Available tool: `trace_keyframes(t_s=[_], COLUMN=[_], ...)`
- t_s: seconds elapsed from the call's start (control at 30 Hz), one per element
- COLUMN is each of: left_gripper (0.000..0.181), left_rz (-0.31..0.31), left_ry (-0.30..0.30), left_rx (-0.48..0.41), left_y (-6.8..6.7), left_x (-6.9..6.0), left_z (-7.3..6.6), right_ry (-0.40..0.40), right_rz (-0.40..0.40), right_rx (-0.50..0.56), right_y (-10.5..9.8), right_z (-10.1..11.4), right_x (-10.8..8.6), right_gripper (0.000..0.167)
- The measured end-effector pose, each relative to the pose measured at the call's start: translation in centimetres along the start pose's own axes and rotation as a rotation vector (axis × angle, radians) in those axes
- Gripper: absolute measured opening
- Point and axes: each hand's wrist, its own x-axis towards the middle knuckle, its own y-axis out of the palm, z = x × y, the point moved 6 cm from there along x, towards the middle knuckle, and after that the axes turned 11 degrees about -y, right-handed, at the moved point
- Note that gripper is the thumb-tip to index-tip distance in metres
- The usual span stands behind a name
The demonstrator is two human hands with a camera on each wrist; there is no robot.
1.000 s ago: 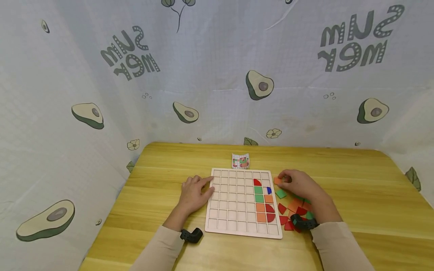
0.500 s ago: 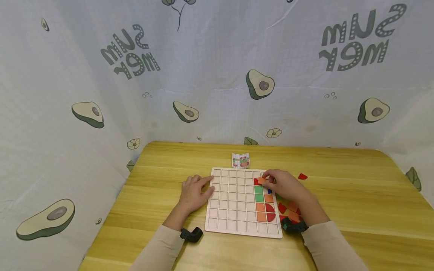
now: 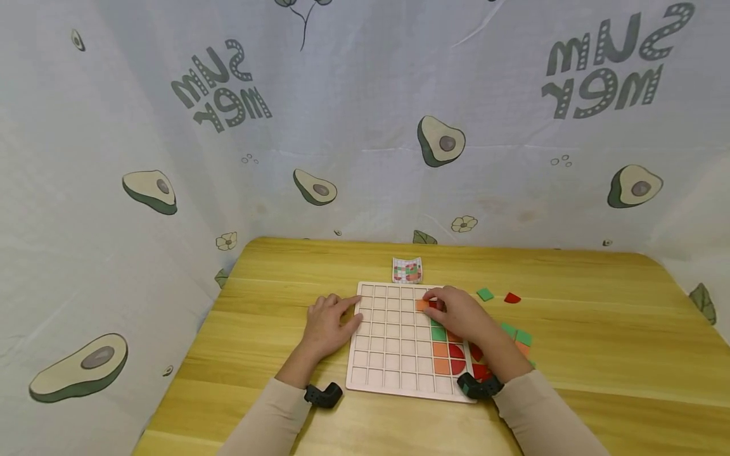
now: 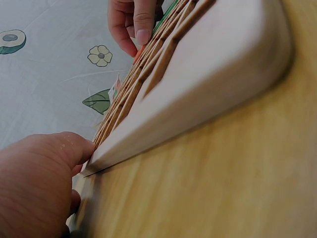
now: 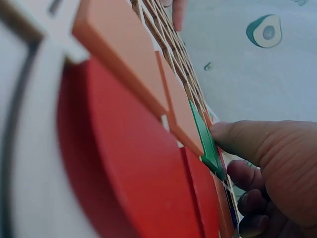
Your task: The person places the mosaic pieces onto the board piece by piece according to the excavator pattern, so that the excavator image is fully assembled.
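Note:
A pale wooden grid board (image 3: 410, 395) lies on the table, with red, green and orange tiles set in cells on its right side. My right hand (image 3: 458, 312) is over the board's upper right and pinches an orange square tile (image 3: 421, 305) at a cell left of a red piece (image 3: 433, 304). In the left wrist view, its fingertips (image 4: 142, 35) are down at the orange tile (image 4: 139, 53). My left hand (image 3: 326, 328) rests at the board's left edge, thumb and forefinger extended against it. My right hand hides the blue piece and part of the tiles.
A small patterned card (image 3: 407, 271) stands behind the board. Loose tiles lie to the right, among them a green square (image 3: 485, 294) and a red quarter-round (image 3: 512, 297); my right forearm covers part of that pile. A printed curtain (image 3: 365, 126) hangs behind the table.
My right hand has picked up the orange square right of the board and carried it left over the red piece to the neighbouring cell. My left hand has stayed in place.

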Motion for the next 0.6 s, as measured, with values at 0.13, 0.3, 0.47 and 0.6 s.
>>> trace_keyframes(t_s=[0.13, 0.3, 0.47, 0.6], left_gripper=[0.042, 0.042, 0.042, 0.042], left_rz=[-0.007, -0.012, -0.012, -0.013], left_ry=[0.007, 0.014, 0.014, 0.011], left_rx=[-0.002, -0.001, 0.002, -0.001], left_y=[-0.1, -0.1, 0.0, -0.1], left_x=[0.0, 0.0, 0.0, 0.0], left_z=[-0.1, -0.1, -0.1, -0.1], right_ry=[0.011, 0.021, 0.024, 0.089], right_rz=[-0.013, -0.016, -0.024, -0.026], right_rx=[-0.015, -0.039, -0.042, 0.021], right_y=[0.1, 0.4, 0.1, -0.7], right_z=[0.0, 0.0, -0.2, -0.9], right_x=[0.0, 0.0, -0.2, -0.5], right_gripper=[0.03, 0.03, 0.031, 0.034])
